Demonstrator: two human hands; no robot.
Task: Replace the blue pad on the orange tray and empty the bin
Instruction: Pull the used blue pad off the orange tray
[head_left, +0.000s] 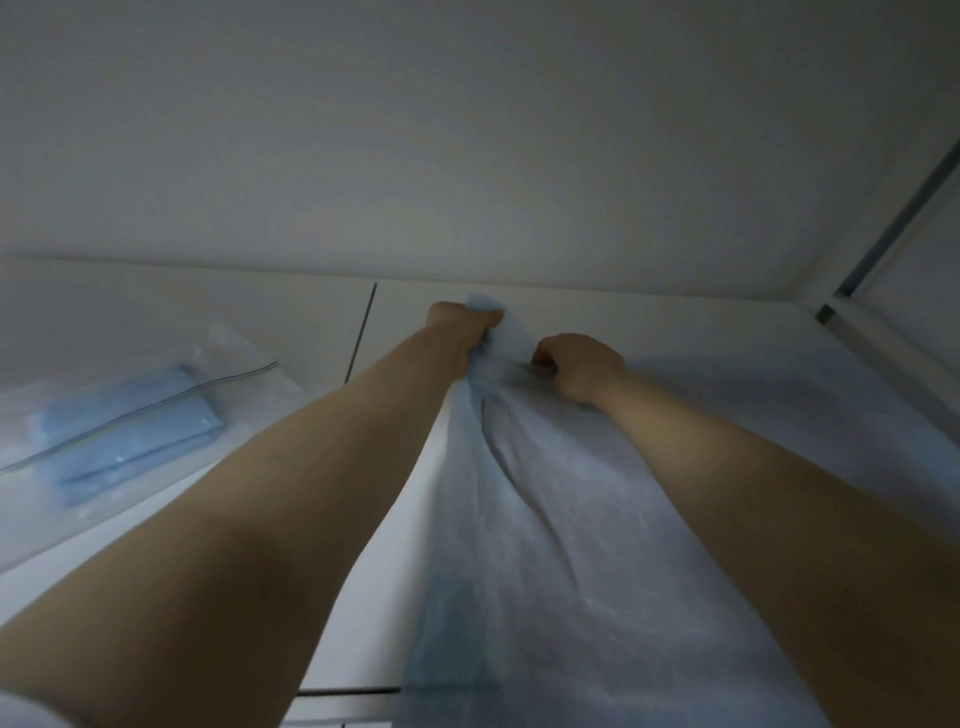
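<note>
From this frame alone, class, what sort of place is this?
Probably a clinic or care room: the left hand and right hand grip a thin blue pad, and a clear packet of folded blue pads lies beside it.

Bare forearms (260, 519), pale sleeve edge (23, 714) at left.

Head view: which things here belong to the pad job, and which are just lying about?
In the job: large pale blue non-woven pad, bunched at its top; left hand and right hand, both gripping it.
Lying about: clear plastic packet of folded blue sheets, untouched on the white surface.
</note>
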